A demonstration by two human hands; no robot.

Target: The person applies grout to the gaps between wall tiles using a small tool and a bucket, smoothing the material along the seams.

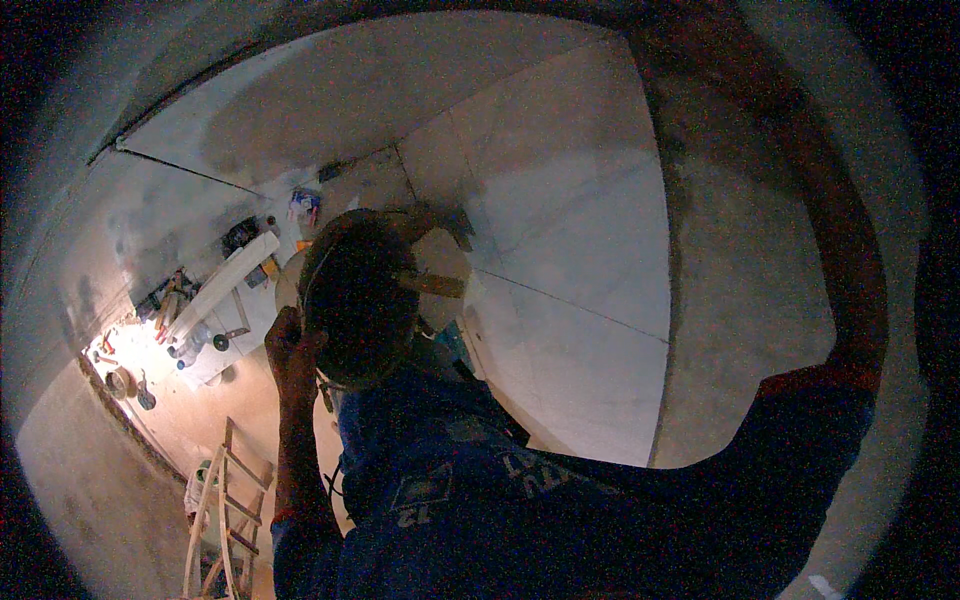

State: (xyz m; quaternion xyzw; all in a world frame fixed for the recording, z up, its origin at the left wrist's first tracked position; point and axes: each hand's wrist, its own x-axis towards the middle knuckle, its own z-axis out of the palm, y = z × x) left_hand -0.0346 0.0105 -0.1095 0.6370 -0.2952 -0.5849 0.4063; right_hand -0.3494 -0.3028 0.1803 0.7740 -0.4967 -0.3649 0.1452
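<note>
- One dark round container [358, 300], its rim facing up, is held in front of the person's body; its contents are too dark to make out.
- The left hand [292, 345] grasps this container at its near left edge, fingers and thumb closed on the rim.
- The right arm [850, 270] stretches up, well apart from the container on its right; the hand at its end is lost in the dark, so I cannot tell whether it grips anything.
- Just below the container is the person's dark blue shirt [560, 510], with pale print.
- Past the container, partly hidden by it, a pale round surface [452, 252] shows, with a strip of wood [435, 286] at the container's right edge.
- Beyond the container's upper left stands a small blue and white bucket [304, 206].
- Left of the container, a long pale board [225, 280] lies slanted, with a jumble of tools [172, 300] near its far side.
- Farther left of the container, near a brightly lit patch, lie a round ring-shaped thing [118, 382] and a dark flat object [147, 392].
- Below and left of the container stands a wooden ladder [228, 510].
</note>
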